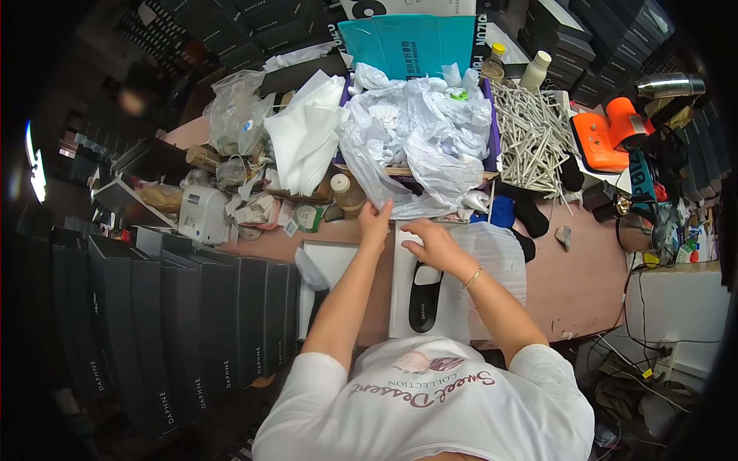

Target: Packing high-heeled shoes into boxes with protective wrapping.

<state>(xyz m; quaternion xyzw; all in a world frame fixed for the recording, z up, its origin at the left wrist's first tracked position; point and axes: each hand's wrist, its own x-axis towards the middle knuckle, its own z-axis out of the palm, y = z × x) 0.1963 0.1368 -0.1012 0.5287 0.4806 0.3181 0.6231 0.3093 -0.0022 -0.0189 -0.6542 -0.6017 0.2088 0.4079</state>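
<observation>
My left hand (374,224) pinches the low edge of crumpled white tissue paper (367,170), which trails out of a heaped purple-edged box (493,138). Close to it, my right hand (435,247) hovers over the far end of an open white shoebox (401,307), fingers curved and apart, with nothing seen in them. A black open shoe (423,306) lies lengthwise in that shoebox, its toe end partly hidden under my right hand. Thin translucent wrapping (496,257) spreads over the right side of the shoebox. Left of it stands another open box (332,257), partly covered by my left forearm.
Dark shoeboxes (184,323) are stacked along the left. White foam sheets (307,138), a capped bottle (347,196) and a white device (203,215) stand behind. Farther right are many thin pale sticks (530,138), an orange device (600,142) and dark rolled socks (530,217).
</observation>
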